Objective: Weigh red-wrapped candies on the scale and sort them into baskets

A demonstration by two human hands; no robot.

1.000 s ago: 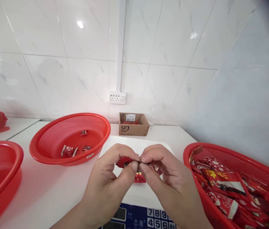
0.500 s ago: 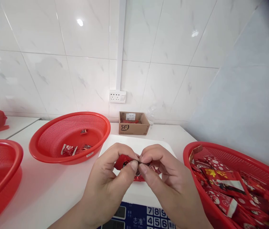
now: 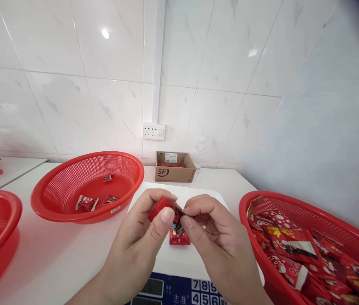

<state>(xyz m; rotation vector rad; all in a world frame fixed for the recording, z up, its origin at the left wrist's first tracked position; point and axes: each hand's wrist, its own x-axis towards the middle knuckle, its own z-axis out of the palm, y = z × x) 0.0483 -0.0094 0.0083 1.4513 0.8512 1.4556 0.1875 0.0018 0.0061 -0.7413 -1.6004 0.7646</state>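
My left hand (image 3: 141, 241) and my right hand (image 3: 212, 241) meet over the white platter of a scale (image 3: 195, 195), fingertips pinched together on a small red snack packet (image 3: 176, 231). The left thumb and forefinger grip its upper left corner, and the right thumb and forefinger hold the edge beside it. The packet's lower part hangs down between the two hands. A red basket (image 3: 249, 203) heaped with similar red packets stands right of my right hand.
A red mesh basket (image 3: 55, 186) with a few packets sits at the back left, another red basket (image 3: 4, 212) at the far left edge. A small cardboard box (image 3: 174, 171) stands against the tiled wall below a socket (image 3: 154, 131). The scale's keypad (image 3: 204, 292) lies at the bottom.
The packet now hangs lower between my fingers, and my left hand has pulled its corner up and left. The view has shifted slightly right.
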